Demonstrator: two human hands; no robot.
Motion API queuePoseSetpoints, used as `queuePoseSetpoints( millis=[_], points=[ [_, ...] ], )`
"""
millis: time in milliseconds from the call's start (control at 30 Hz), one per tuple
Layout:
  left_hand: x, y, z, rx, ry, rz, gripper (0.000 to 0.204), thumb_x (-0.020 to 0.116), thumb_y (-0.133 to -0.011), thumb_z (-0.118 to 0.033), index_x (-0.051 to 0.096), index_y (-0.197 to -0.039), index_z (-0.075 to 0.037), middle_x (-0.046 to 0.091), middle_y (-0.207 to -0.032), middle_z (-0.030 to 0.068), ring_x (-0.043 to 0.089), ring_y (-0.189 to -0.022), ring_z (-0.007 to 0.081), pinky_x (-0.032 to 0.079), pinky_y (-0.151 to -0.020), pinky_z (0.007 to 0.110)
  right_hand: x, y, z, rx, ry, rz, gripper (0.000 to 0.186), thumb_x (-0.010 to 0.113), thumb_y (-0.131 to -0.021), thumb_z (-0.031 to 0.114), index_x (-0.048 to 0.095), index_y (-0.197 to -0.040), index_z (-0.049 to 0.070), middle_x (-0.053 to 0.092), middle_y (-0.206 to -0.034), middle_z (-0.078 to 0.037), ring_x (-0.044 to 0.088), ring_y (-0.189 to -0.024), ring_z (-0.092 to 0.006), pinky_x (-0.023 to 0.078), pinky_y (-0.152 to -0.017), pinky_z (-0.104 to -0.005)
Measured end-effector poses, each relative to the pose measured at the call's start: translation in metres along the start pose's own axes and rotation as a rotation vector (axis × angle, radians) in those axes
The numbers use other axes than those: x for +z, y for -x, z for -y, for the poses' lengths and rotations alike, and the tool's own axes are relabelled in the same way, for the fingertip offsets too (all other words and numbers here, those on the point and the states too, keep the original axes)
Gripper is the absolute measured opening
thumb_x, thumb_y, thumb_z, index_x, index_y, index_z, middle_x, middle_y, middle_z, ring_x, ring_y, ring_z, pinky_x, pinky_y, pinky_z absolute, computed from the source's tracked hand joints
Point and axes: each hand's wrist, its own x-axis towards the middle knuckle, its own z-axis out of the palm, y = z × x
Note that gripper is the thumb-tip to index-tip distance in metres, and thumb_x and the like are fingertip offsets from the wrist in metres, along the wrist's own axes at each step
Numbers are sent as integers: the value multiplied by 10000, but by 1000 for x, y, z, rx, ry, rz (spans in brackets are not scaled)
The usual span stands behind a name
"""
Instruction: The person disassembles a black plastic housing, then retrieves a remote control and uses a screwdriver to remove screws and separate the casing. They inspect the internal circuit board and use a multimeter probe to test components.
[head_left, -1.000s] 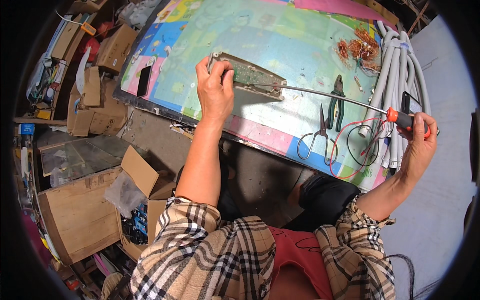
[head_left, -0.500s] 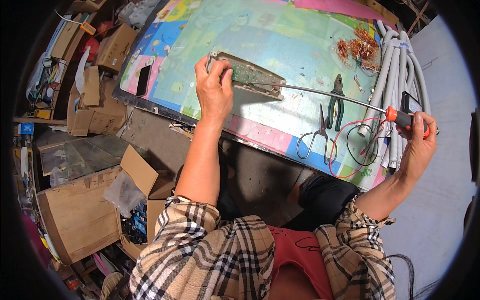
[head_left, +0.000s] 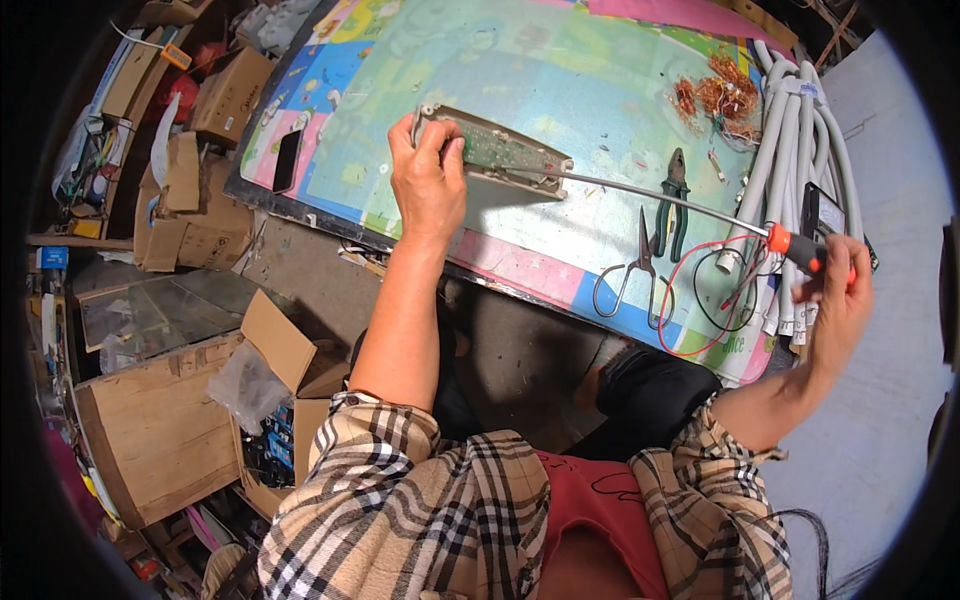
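My left hand [head_left: 428,180] grips the left end of a long tapered plastic housing [head_left: 548,187], tilted above the table. Inside the housing lies a green circuit board [head_left: 492,150]. My right hand [head_left: 838,290] is closed around the end of the orange-and-black handle of a long screwdriver [head_left: 680,197]. Its thin shaft runs leftward, and the tip reaches into the housing over the board; the exact contact point is too small to make out. Below the shaft lie green-handled pliers [head_left: 673,205] and dark scissors [head_left: 637,270].
Red and black leads [head_left: 700,300] lie near the table's front right edge. Grey tubes [head_left: 795,130] are bundled at the right, beside a tangle of copper wire [head_left: 728,95]. A dark phone [head_left: 287,162] rests at the table's left. Cardboard boxes [head_left: 195,215] stand on the left.
My right hand and the screwdriver handle have shifted slightly, and the handle sits a little lower with the grip nearer its end. My left hand and the housing stay in place.
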Motion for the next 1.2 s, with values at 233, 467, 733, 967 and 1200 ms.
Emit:
queuePoseSetpoints(
  millis=[233,467,733,967,1200],
  points=[
    [2,4,-11,97,-72,-4,139,645,-813,2,627,-939,-57,579,-1046,173,523,-1079,321,506,-735,366,-23,44,33,-149,96,24,247,520,-964,257,572,-1027,24,558,-825,-43,428,-646,-48,329,-548,-179],
    [5,2,-8,1,-47,3,115,634,-822,-8,617,-931,-43,582,-1043,178,517,-1080,334,474,-817,398,-12,36,26,-745,-87,330,378,500,-934,222,447,-1245,14,514,-1127,-198,516,-981,-257,420,-887,-401],
    [4,2,-1,48,-95,-21,127,630,-824,-10,599,-939,-56,537,-1095,216,538,-1055,373,488,-802,429,-22,6,2,-11,220,130,290,477,-979,271,541,-1097,14,565,-859,-46,497,-713,-83,399,-657,-216],
    [5,2,7,15,-79,-15,136,631,-825,-12,594,-945,-63,516,-1125,233,547,-1060,387,503,-786,437,-2,10,4,-246,-56,202,291,477,-974,240,496,-1146,5,532,-1038,-91,508,-793,-114,401,-741,-250],
    [6,1,8,44,-88,-24,130,632,-825,-15,597,-940,-66,522,-1120,220,557,-1034,378,501,-781,427,-11,4,1,-150,51,192,238,496,-958,231,500,-1068,19,554,-930,-66,497,-720,-89,392,-701,-216]
  ],
)
